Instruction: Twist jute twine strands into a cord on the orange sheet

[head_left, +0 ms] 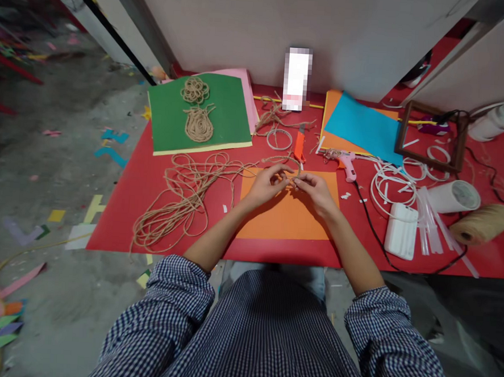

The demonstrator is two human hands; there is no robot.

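Note:
My left hand (pixel 270 185) and my right hand (pixel 314 191) meet over an orange sheet of paper (pixel 286 219). Between them, the fingertips of both pinch a piece of jute twine (pixel 299 167), whose end sticks up past the fingers. Much of the piece is hidden by my fingers. To the left lies a loose tangle of jute twine (pixel 187 199). Just beyond my hands are an orange cutter (pixel 299 146) and a white ring (pixel 279 139). A pink glue gun (pixel 346 164) rests to the right of my right hand.
Two twine coils (pixel 199 124) lie on green paper (pixel 231 110) at the back left. A lit phone (pixel 297 80) stands against the wall. Blue paper (pixel 362 127), a brown frame (pixel 459 147), a white box (pixel 401 230), glue sticks (pixel 429 222) and a twine spool (pixel 484 224) occupy the right side.

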